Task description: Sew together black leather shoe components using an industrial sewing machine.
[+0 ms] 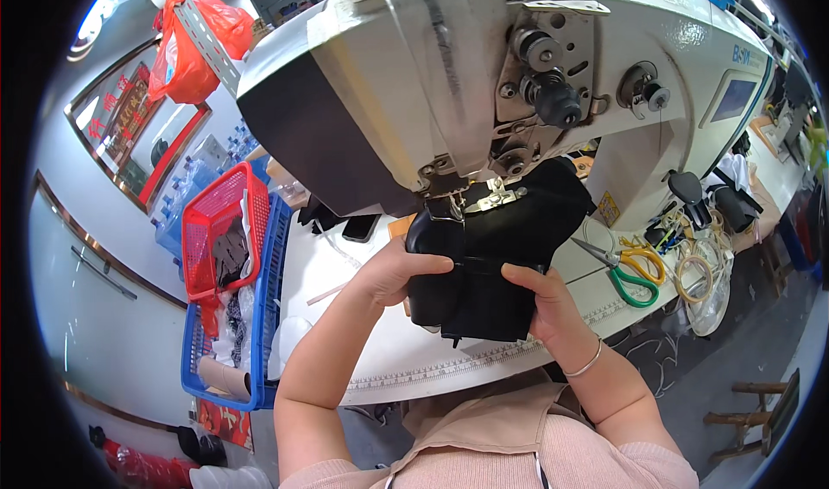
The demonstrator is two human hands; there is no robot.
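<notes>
Room runs before the black piece (pixel 484 295); machine head (pixel 354 100) blocks above, scissors (pixel 614 258) (pointing inward) at right.

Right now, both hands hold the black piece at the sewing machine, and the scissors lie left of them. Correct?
Wrong side: in the head view, the scissors lie right of the left hand and right hand, which do hold the black piece at the sewing machine.

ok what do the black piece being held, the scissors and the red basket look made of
Black piece: possibly leather or synthetic leather, from its smooth, low sheen.
Scissors: blades probably metal, shiny grey; green and yellow handles perhaps plastic, evenly coloured.
Red basket: likely smooth moulded plastic, its walls regularly perforated.
</notes>
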